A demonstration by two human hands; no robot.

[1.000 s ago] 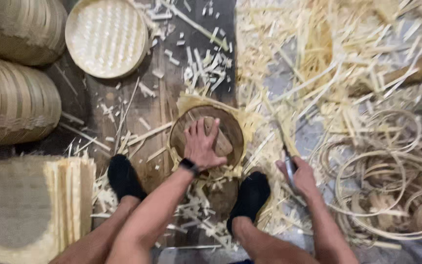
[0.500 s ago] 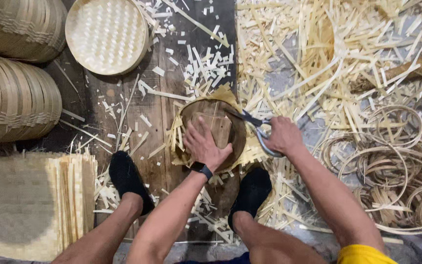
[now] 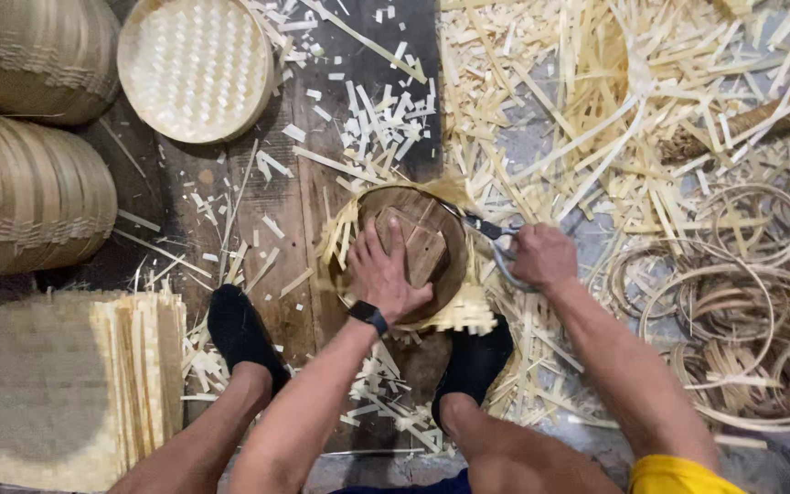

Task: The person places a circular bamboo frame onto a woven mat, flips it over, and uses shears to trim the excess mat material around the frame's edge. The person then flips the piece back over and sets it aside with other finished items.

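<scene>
Here the left hand (image 3: 384, 274) presses flat on the round wooden form (image 3: 427, 242), hiding its middle; the right grip (image 3: 541, 256) clasps scissors (image 3: 496, 240).

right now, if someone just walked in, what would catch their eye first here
At the centre, the left hand presses a round wooden form down on a woven bamboo mat, while the right hand works scissors at its edge. Pale bamboo offcuts litter the floor beyond, with coiled bamboo hoops at the right. A finished round woven tray lies at the upper left, beside stacked trays.
</scene>
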